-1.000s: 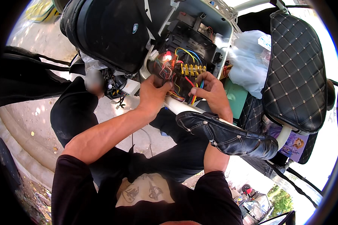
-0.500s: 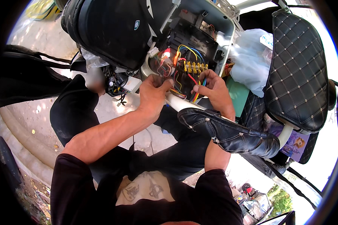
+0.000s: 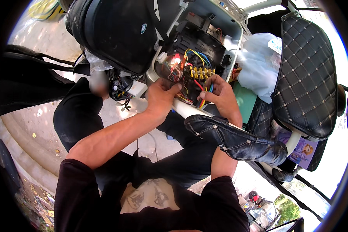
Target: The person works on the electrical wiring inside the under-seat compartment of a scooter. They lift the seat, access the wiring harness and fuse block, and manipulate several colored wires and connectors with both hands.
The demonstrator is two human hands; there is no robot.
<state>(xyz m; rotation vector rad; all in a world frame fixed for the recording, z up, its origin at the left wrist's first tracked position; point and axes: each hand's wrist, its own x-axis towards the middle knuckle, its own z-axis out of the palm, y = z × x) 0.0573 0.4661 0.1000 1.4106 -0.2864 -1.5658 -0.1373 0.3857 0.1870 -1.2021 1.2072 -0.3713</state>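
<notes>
An open housing [image 3: 236, 42] holds a black controller [image 3: 197, 42], a yellow terminal block [image 3: 201, 72] and tangled coloured wires [image 3: 176, 67]. My left hand [image 3: 161, 97] is closed at the lower left of the housing, thumb and forefinger pinched on thin wires. To its right, below the terminal block, my right hand [image 3: 220, 96] grips thicker red, yellow and blue wires [image 3: 204, 98], its fingers curled. A pale tube [image 3: 187, 111] with a padded black leather cover [image 3: 236, 139] crosses just below both hands and hides part of my right forearm.
A black padded case [image 3: 112, 34] stands upper left, above more wiring with a pale box [image 3: 135, 89] and a blurred skin-coloured shape. At right are a quilted seat pad [image 3: 305, 73], a plastic bag [image 3: 257, 69], a green panel [image 3: 244, 102] and a purple printed item [image 3: 297, 150].
The whole scene has shifted very slightly in the view. Both hands stay on the wires, with only small finger movements visible.
</notes>
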